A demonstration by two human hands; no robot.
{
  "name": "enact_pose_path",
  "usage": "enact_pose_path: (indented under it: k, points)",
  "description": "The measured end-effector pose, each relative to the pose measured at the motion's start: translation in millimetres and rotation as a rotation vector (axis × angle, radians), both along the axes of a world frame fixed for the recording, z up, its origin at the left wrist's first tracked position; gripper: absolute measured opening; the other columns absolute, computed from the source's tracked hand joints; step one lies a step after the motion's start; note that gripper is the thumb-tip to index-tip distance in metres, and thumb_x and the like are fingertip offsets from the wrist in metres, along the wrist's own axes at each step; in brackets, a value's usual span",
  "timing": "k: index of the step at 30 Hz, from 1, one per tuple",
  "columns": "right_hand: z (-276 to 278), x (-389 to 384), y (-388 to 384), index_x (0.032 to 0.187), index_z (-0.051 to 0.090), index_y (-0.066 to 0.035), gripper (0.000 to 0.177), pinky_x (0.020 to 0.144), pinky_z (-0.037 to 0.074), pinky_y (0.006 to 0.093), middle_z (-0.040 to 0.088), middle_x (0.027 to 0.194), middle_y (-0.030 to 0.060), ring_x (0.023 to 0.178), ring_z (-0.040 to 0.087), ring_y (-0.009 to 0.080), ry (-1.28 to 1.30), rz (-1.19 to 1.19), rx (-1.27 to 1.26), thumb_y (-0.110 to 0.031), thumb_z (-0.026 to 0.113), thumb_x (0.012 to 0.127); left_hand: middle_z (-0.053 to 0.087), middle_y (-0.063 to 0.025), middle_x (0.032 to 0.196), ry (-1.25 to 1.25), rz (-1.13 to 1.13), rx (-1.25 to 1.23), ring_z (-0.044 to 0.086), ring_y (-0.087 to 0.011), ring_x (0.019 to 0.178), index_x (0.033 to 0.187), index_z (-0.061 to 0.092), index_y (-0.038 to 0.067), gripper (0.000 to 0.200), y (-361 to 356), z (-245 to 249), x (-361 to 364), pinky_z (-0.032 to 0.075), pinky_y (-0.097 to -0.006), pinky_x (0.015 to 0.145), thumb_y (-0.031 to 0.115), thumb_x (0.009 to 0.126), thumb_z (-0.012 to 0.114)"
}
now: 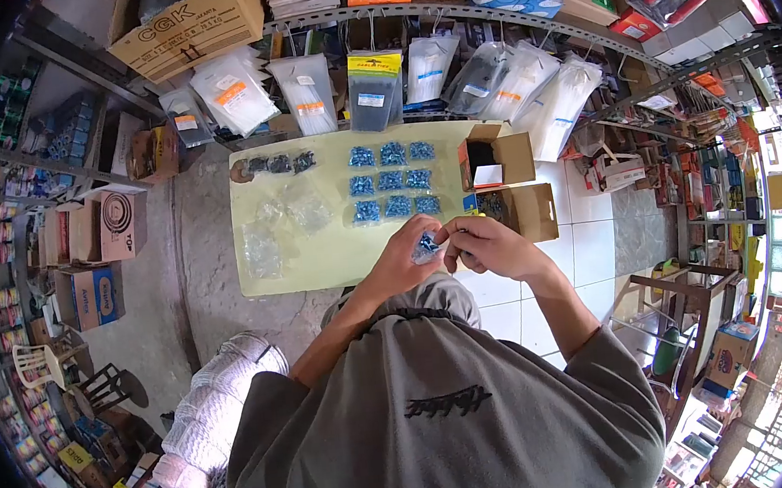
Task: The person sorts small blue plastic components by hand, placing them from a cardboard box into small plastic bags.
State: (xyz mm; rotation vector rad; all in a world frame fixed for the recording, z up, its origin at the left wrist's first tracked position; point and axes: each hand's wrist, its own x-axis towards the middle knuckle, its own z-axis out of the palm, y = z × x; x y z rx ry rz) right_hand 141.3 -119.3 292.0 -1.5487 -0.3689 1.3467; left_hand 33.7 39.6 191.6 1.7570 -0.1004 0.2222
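Note:
My left hand (pixel 399 260) is closed around a small clear plastic bag (pixel 426 247) with blue pieces in it, close to my body at the table's near edge. My right hand (pixel 487 246) is bent in beside it, fingers curled in a pinch at the bag's mouth; what they grip, if anything, is hidden. Beyond my hands, several filled bags of blue pieces (pixel 391 182) lie in neat rows on the pale yellow table (pixel 335 254). Clear plastic bags (pixel 305 207) are spread on its left half.
Small bags of dark pieces (pixel 280 164) lie at the table's back left. Open cardboard boxes (pixel 529 212) with dark contents stand at its right edge. Packs of cable ties (pixel 309 97) hang from the shelf behind. A large white rope roll (pixel 223 406) stands at my left.

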Motion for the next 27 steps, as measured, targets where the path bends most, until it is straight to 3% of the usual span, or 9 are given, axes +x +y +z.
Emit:
enact_pose_path:
  k: [5, 11, 13, 16, 21, 23, 25, 26, 27]
  points:
    - [-9.0, -2.5, 0.4, 0.106, 0.062, 0.003, 0.026, 0.048, 0.033, 0.0221, 0.061, 0.070, 0.0033, 0.053, 0.041, 0.0044, -0.188, 0.114, 0.060, -0.016, 0.046, 0.105, 0.057, -0.0144, 0.106, -0.025, -0.007, 0.015, 0.059, -0.0321, 0.100, 0.111, 0.051, 0.002, 0.040, 2.0, -4.9, 0.5, 0.047, -0.0383, 0.090, 0.005, 0.075, 0.071]
    - [0.4, -5.5, 8.7, 0.100, 0.071, 0.001, 0.023, 0.051, 0.037, 0.0249, 0.057, 0.063, 0.0013, 0.057, 0.046, 0.0051, -0.418, 0.155, -0.045, -0.018, 0.059, 0.100, 0.058, -0.0162, 0.111, -0.017, -0.007, 0.021, 0.059, -0.0330, 0.104, 0.116, 0.051, 0.002, 0.049, 1.5, -12.3, -0.8, 0.047, -0.0395, 0.092, 0.003, 0.072, 0.073]
    - [3.6, -8.4, 9.7, 0.102, 0.070, 0.001, 0.020, 0.064, 0.049, 0.0291, 0.068, 0.077, 0.0095, 0.068, 0.061, 0.0119, -0.488, 0.126, -0.016, -0.016, 0.063, 0.096, 0.058, -0.0164, 0.111, -0.006, -0.007, 0.026, 0.060, -0.0331, 0.104, 0.117, 0.051, 0.001, 0.051, 1.7, -11.5, -1.1, 0.047, -0.0395, 0.092, 0.003, 0.071, 0.074]
    - [1.1, -10.6, 10.4, 0.107, 0.070, 0.001, 0.020, 0.069, 0.051, 0.0289, 0.070, 0.083, 0.0096, 0.071, 0.061, 0.0125, -0.509, 0.085, 0.068, -0.013, 0.065, 0.094, 0.058, -0.0165, 0.112, 0.008, -0.013, 0.010, 0.060, -0.0332, 0.104, 0.118, 0.051, 0.001, 0.053, 1.6, -12.8, -1.5, 0.048, -0.0393, 0.091, 0.003, 0.070, 0.074]
    - [-1.6, -11.8, 9.4, 0.114, 0.064, 0.002, 0.025, 0.072, 0.051, 0.0288, 0.069, 0.087, 0.0090, 0.077, 0.061, 0.0124, -0.477, 0.073, 0.131, -0.013, 0.064, 0.093, 0.059, -0.0141, 0.110, 0.003, 0.027, -0.003, 0.061, -0.0272, 0.100, 0.117, 0.052, 0.002, 0.051, -1.1, -16.8, 0.1, 0.048, -0.0364, 0.089, 0.004, 0.072, 0.075]
    - [-0.1, -9.1, 6.4, 0.116, 0.061, 0.002, 0.026, 0.070, 0.050, 0.0282, 0.067, 0.088, 0.0086, 0.077, 0.059, 0.0116, -0.476, 0.059, 0.181, -0.011, 0.061, 0.094, 0.058, -0.0145, 0.107, 0.029, 0.020, -0.021, 0.060, -0.0307, 0.099, 0.115, 0.052, 0.001, 0.048, -0.1, -11.8, -1.1, 0.048, -0.0370, 0.089, 0.006, 0.073, 0.075]
    - [-0.2, -1.3, -0.7, 0.116, 0.055, 0.001, 0.024, 0.065, 0.044, 0.0250, 0.061, 0.089, 0.0065, 0.071, 0.052, 0.0096, -0.295, 0.057, 0.019, -0.009, 0.053, 0.094, 0.058, -0.0149, 0.104, 0.055, 0.014, -0.037, 0.060, -0.0342, 0.098, 0.112, 0.052, 0.001, 0.044, 1.1, -7.4, -1.4, 0.048, -0.0376, 0.088, 0.008, 0.074, 0.075]
    - [-1.2, 0.0, -1.6, 0.116, 0.055, 0.001, 0.024, 0.065, 0.044, 0.0250, 0.061, 0.089, 0.0065, 0.071, 0.052, 0.0096, -0.296, 0.057, 0.020, -0.009, 0.053, 0.094, 0.058, -0.0147, 0.104, 0.039, 0.019, -0.029, 0.060, -0.0338, 0.097, 0.111, 0.052, 0.001, 0.043, 1.3, -6.6, -1.3, 0.048, -0.0374, 0.087, 0.008, 0.075, 0.074]
    - [-2.7, 0.8, -2.5, 0.115, 0.055, 0.000, 0.023, 0.063, 0.041, 0.0234, 0.059, 0.088, 0.0049, 0.068, 0.048, 0.0083, -0.129, -0.040, 0.040, -0.007, 0.050, 0.094, 0.058, -0.0145, 0.103, 0.024, 0.024, -0.021, 0.060, -0.0333, 0.096, 0.111, 0.052, 0.002, 0.042, 1.2, -6.2, -1.2, 0.048, -0.0372, 0.087, 0.007, 0.076, 0.074]
